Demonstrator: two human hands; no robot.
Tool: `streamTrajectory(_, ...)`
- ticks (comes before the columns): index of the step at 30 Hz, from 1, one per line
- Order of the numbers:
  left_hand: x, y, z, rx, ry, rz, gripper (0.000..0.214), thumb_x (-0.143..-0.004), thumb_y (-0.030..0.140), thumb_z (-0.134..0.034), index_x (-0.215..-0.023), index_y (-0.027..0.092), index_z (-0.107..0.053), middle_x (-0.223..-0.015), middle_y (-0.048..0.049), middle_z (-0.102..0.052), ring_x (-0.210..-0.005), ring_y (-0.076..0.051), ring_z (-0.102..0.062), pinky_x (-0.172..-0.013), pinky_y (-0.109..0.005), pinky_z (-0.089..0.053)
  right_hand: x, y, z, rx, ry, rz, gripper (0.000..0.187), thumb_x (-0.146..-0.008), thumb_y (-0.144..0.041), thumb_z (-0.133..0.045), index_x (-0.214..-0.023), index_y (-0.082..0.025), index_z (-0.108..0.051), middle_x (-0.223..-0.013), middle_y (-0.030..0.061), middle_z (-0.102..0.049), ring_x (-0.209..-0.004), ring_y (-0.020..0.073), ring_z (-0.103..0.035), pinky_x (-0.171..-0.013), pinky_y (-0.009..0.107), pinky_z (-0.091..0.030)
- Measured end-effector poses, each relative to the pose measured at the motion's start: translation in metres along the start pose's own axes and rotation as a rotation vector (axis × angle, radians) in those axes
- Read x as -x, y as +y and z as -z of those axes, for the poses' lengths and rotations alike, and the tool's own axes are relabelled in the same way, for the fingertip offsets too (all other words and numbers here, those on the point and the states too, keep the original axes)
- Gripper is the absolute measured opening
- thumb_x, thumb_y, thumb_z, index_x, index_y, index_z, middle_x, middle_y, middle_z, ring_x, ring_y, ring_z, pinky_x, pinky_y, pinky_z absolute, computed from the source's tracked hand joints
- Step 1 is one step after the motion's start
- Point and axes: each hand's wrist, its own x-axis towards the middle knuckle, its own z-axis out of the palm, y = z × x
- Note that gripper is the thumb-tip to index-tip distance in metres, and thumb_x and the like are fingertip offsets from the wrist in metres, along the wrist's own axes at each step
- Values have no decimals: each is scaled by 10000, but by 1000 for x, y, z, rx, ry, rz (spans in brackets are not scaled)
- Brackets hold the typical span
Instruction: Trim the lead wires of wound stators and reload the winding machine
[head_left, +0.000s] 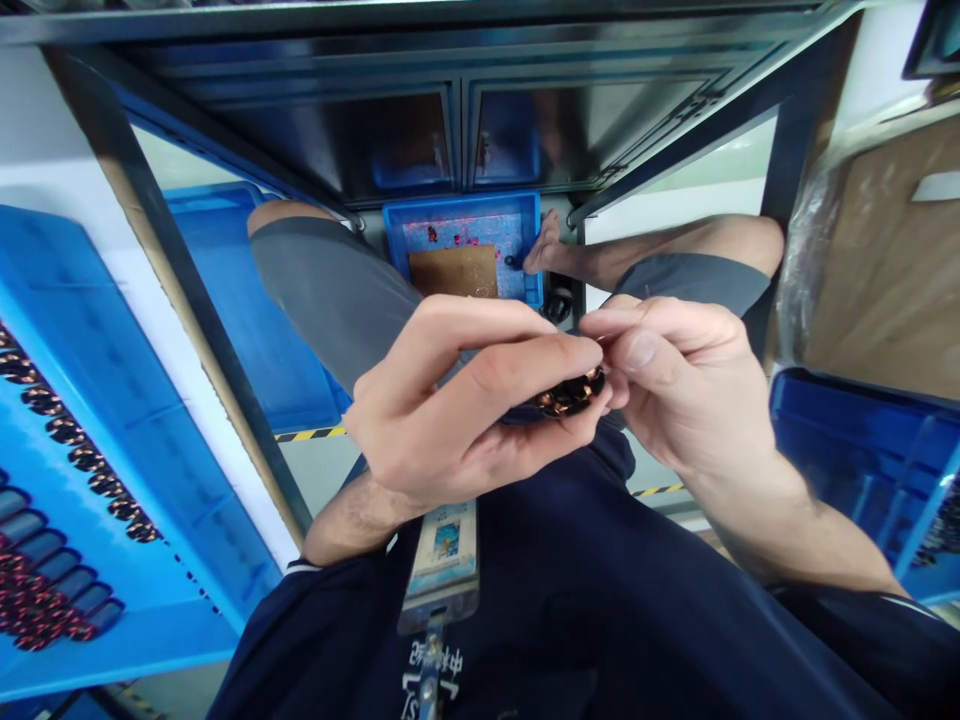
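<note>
Head view. The left hand (442, 405) is closed around a dark cluster of copper-toned coils (570, 392), with the fingers curled about it and the cluster projecting at the fingertips, in front of the torso. Its long axis appears to run roughly side to side. Its exposed end points toward the right hand (679, 385), the nearer hand to that end, whose thumb and forefinger are pinched on the cluster. The fingers hide the contact, so which coil they hold cannot be confirmed.

Containers: a blue tray (97, 270) at the left carries rows of similar dark, copper-banded coils (45, 590). Ahead, low down, a blue bin (461, 200) holds a brown card (454, 272) on a speckled pink-and-blue mat. A blue crate (862, 450) stands at the lower right. An identity badge (442, 545) hangs at the chest, on dark navy clothing.
</note>
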Motion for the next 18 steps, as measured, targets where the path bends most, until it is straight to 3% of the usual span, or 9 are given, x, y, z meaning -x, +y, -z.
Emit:
streamTrajectory(3, -2, 3, 1, -60, 23, -17, 411, -851, 352, -1196, -1144, 288, -915, -1080, 18, -932, -857, -180, -885, -751, -316, -783, 0, -3, 2, -31, -55, -10, 58, -1135, -339, -956, -1125, -307, -1003, -1013, 19, -930, -599, 119, -730, -573, 256, -683)
streamTrajectory(6, 1, 1, 5, 13, 7, -19, 470, -830, 298, -1204, -1204, 223, -929, -1127, -1, -964, -888, -175, -921, -821, -254, -788, 1, -9, -1, -25, -82, 50, 64, -1127, -323, -959, -1105, -282, -916, -923, 7, -838, -674, 159, -734, -606, 294, -677)
streamTrajectory(10, 5, -11, 8, 217, -116, 77, 504, -926, 211, -1131, -1382, 314, -943, -1359, 4, -969, -1088, -242, -974, -966, -338, -844, 2, -9, -13, 43, -30, 64, 185, -1155, -349, -931, -1020, -317, -810, -879, -20, -727, -735, 187, -695, -713, 363, -669)
streamTrajectory(13, -1, -16, 0, 307, -171, 318, 380, -1061, 344, -1025, -1427, 377, -926, -1314, 2, -938, -1212, -274, -938, -1028, -417, -838, -1, 6, -20, 57, -16, 155, 244, -1144, -440, -921, -996, -336, -758, -871, -28, -707, -761, 198, -661, -738, 370, -614)
streamTrajectory(15, -11, -11, -6, 287, -253, 493, 424, -1078, 480, -992, -1475, 361, -902, -1269, -45, -904, -1337, -338, -885, -1068, -489, -827, -3, 17, -24, 82, 26, 231, 242, -1145, -444, -905, -1002, -337, -742, -884, -26, -695, -767, 194, -642, -739, 363, -576)
streamTrajectory(18, -26, 5, -9, 266, -265, 543, 488, -1061, 566, -975, -1497, 367, -883, -1302, -76, -877, -1463, -389, -820, -1088, -536, -819, -4, 23, -30, 92, 105, 301, 232, -1154, -406, -897, -997, -327, -745, -855, -26, -680, -735, 185, -604, -724, 365, -532)
